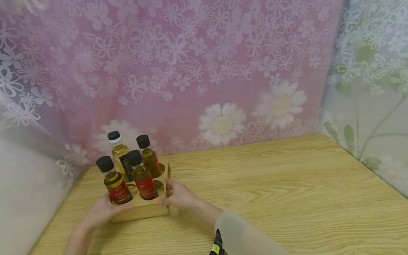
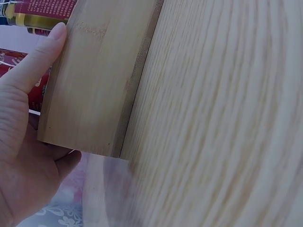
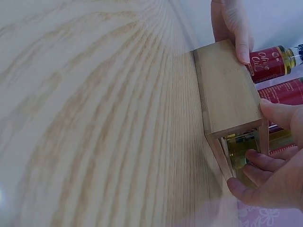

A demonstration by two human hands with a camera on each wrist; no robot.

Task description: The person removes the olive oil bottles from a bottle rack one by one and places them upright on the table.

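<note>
A low wooden bottle rack [image 1: 142, 212] with round holes stands at the far left of the table. In its front holes sit two red-labelled olive oil bottles [image 1: 119, 191] with black caps. Behind them are a taller pale-oil bottle [image 1: 120, 153] with a white collar and a dark-capped bottle [image 1: 151, 160]. My left hand [image 1: 103, 211] grips the rack's left end, thumb on the top front edge in the left wrist view. At the other end my right hand [image 1: 181, 196] holds the rack, thumb on top and fingers at its open side, where a bottle's lower part [image 3: 239, 149] shows.
The wood-grain tabletop [image 1: 269, 203] stretches away to the right of the rack. A pink flowered curtain [image 1: 202, 63] hangs along the back edge. White sheeting [image 1: 11, 168] closes the left side, close to the rack, and a leaf-patterned curtain [image 1: 389, 127] the right.
</note>
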